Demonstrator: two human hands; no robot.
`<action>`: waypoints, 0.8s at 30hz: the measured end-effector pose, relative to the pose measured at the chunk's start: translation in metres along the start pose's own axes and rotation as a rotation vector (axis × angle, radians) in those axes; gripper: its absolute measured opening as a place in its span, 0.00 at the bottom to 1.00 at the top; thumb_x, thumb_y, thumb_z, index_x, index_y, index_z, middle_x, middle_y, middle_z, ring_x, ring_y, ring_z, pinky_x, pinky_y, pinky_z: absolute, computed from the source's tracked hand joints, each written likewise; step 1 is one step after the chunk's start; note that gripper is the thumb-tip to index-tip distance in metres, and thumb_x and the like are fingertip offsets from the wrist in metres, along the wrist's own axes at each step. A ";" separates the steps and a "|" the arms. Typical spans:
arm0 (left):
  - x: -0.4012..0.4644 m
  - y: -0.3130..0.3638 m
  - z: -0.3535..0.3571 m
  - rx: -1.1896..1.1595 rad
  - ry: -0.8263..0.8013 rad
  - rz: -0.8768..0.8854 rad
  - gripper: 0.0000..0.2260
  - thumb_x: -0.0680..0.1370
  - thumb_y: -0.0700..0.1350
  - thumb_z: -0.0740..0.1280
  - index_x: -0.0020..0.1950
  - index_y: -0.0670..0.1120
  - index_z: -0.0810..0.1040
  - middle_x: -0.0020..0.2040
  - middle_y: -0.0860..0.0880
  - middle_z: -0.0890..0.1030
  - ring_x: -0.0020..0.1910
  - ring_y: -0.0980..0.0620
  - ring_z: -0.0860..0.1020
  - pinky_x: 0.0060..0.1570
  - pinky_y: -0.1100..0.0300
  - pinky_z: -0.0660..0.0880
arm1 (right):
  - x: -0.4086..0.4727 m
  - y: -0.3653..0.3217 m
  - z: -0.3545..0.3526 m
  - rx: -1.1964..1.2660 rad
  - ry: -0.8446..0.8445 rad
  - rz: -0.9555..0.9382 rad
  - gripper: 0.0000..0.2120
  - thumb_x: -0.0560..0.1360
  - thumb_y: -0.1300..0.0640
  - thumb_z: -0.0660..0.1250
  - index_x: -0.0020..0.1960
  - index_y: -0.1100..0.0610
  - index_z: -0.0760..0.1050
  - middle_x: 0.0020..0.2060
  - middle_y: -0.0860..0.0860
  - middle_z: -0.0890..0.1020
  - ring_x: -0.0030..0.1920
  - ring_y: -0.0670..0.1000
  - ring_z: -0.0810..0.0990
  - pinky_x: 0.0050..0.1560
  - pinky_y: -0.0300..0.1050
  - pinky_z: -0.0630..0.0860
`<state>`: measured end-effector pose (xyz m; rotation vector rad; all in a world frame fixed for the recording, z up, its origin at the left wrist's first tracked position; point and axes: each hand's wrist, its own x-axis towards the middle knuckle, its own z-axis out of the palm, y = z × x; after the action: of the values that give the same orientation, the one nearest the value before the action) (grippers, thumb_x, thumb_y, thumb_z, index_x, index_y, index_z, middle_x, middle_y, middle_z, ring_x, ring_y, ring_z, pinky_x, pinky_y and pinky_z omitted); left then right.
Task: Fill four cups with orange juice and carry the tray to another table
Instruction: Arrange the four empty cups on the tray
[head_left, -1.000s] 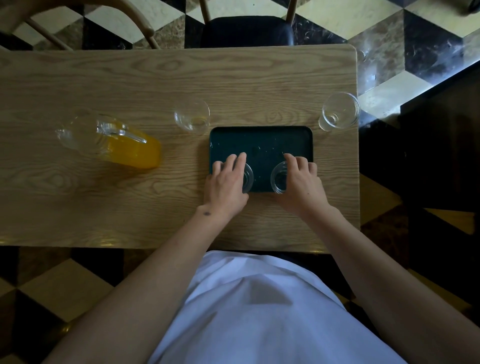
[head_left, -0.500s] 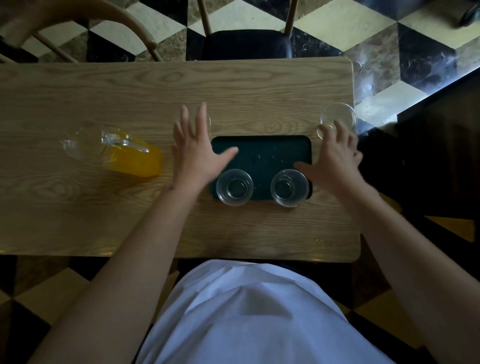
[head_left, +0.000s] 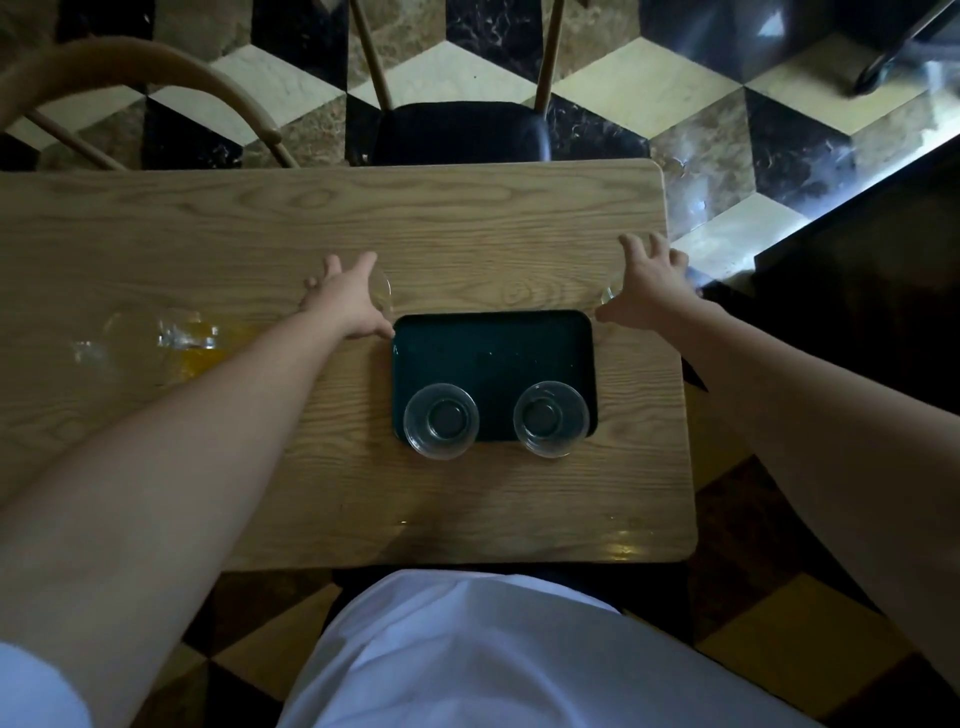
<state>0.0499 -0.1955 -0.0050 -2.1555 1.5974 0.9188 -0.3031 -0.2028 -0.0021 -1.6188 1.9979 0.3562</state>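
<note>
Hands over outer cups (grip unclear); two cups on tray.

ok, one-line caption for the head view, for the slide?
Two empty cups on the tray; left hand and right hand reach for the other two.

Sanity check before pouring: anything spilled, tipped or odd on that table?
No spill or tipped cup shows. Two cups stand upright on the tray at its near edge, rims overhanging slightly. The pitcher is too blurred to judge.

Matt grained wood table, glossy dark tray, clear cups
</note>
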 end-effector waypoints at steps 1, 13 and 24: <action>0.001 0.000 0.001 0.000 0.012 0.010 0.50 0.70 0.48 0.81 0.83 0.58 0.52 0.83 0.42 0.50 0.80 0.30 0.53 0.73 0.31 0.63 | 0.002 -0.001 0.000 -0.006 -0.004 -0.003 0.51 0.67 0.49 0.78 0.80 0.47 0.50 0.80 0.55 0.49 0.77 0.65 0.50 0.70 0.72 0.60; 0.000 -0.008 0.006 0.021 0.108 0.021 0.42 0.72 0.45 0.80 0.79 0.55 0.61 0.76 0.40 0.62 0.73 0.34 0.66 0.62 0.37 0.74 | 0.001 0.006 0.009 -0.021 0.068 -0.038 0.35 0.72 0.54 0.71 0.74 0.51 0.60 0.71 0.59 0.64 0.70 0.63 0.61 0.63 0.62 0.70; -0.058 0.035 -0.016 -0.127 0.322 0.273 0.36 0.71 0.44 0.78 0.73 0.56 0.64 0.69 0.43 0.66 0.66 0.39 0.70 0.48 0.51 0.71 | -0.051 -0.044 -0.002 0.063 0.187 -0.329 0.44 0.64 0.53 0.78 0.75 0.50 0.61 0.68 0.58 0.67 0.68 0.61 0.63 0.60 0.60 0.73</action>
<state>0.0122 -0.1735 0.0490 -2.3028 2.0803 0.7960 -0.2545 -0.1725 0.0332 -1.9597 1.8064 0.0177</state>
